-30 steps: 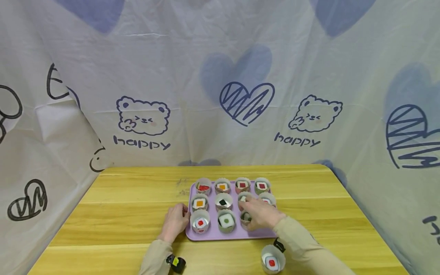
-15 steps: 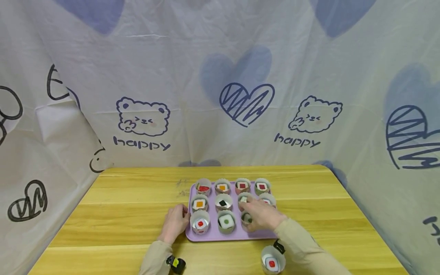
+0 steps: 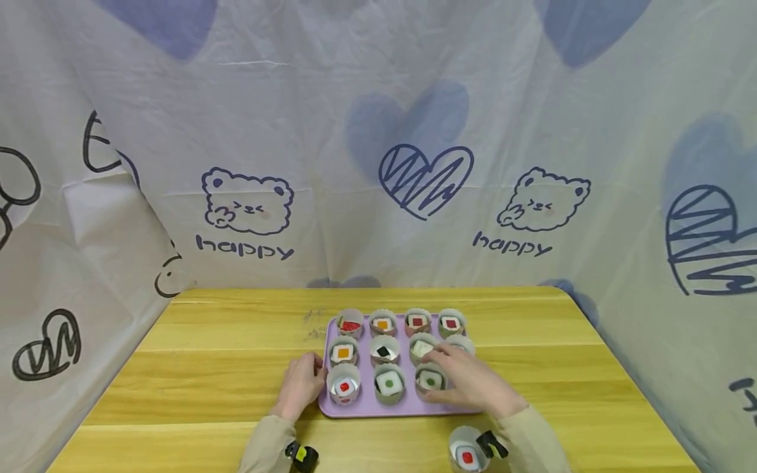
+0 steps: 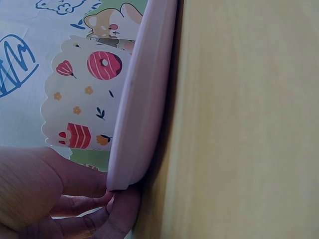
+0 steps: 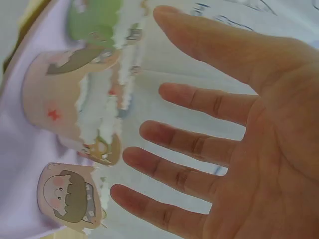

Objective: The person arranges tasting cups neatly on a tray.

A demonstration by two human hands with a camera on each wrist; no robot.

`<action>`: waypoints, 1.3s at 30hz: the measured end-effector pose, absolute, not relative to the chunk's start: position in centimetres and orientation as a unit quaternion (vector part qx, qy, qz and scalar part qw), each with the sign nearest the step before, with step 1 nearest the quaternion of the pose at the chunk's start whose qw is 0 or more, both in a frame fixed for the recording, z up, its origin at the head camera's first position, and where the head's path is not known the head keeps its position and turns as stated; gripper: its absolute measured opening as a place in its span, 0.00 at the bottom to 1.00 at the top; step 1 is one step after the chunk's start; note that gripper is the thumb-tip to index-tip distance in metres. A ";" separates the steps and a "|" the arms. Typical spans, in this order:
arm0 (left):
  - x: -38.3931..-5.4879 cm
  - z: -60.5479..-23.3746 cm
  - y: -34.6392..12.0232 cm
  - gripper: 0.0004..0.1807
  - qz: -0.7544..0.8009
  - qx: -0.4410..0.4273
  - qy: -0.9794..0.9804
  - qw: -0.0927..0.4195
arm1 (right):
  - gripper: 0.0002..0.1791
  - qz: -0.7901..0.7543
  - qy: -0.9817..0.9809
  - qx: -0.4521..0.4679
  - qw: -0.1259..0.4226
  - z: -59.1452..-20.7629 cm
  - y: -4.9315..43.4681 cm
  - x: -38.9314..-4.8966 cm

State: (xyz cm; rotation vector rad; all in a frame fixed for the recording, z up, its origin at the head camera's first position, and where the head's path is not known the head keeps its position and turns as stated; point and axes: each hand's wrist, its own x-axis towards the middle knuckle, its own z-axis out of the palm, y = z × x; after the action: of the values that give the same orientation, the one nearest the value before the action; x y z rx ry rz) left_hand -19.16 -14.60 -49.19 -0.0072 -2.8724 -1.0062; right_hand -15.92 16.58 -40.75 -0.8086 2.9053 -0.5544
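Observation:
A lilac tray (image 3: 408,408) lies on the table, bearing rows of paper cups with small sushi-like pieces. My left hand (image 3: 301,384) pinches its left edge; in the left wrist view the thumb is above the tray rim (image 4: 132,119) and the fingers are at its underside. My right hand (image 3: 476,384) hovers over the tray's right side, fingers extended and spread, holding nothing. Beside its fingertips are a cup with a green-dotted white piece (image 3: 430,380) and a cup with a pale piece (image 3: 422,348). The hand partly hides the cup at the middle row's right end (image 3: 461,343).
A separate paper cup (image 3: 466,453) with a red-centred piece stands on the wooden table (image 3: 201,368), in front of the tray by the right wrist strap (image 3: 492,445). A printed cloth (image 3: 331,131) hangs behind the table and along both sides.
The right hand has withdrawn from the front-row cup and moved slightly right, its fingers spreading. The green-dotted piece in that cup now shows. The left hand stays at the tray edge.

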 end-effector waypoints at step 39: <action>-19.1 -49.1 -14.5 0.04 -0.331 -0.013 -0.942 0.055 | 0.25 -0.228 0.926 -0.230 0.191 -41.5 18.8 -12.5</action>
State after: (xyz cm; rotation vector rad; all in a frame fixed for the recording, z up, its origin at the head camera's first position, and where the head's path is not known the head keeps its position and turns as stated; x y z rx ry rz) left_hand -19.06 -14.53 -49.15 -0.0382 -2.8588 -1.0052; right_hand -12.53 18.80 -41.51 -0.6470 2.6024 -0.6413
